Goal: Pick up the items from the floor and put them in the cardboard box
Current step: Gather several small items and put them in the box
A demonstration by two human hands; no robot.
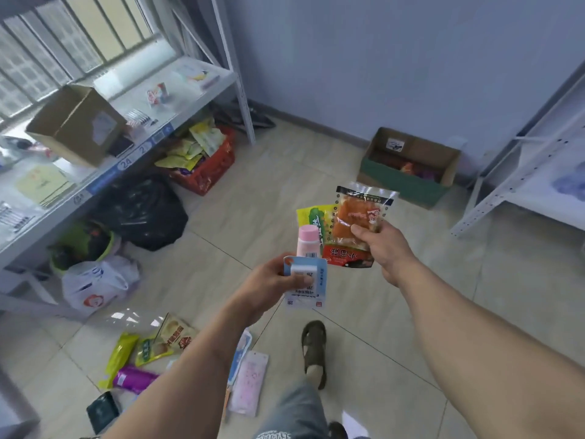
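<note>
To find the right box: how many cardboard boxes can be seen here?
2. One open box stands on the floor by the far wall, with packets inside. Another box lies tilted on the left shelf. More may be hidden out of view.

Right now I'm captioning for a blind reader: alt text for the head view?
A person's left hand holds a carded eraser pack and the right hand grips several snack packets, both carried toward an open cardboard box by the wall; more packets lie on the tiled floor.
</note>
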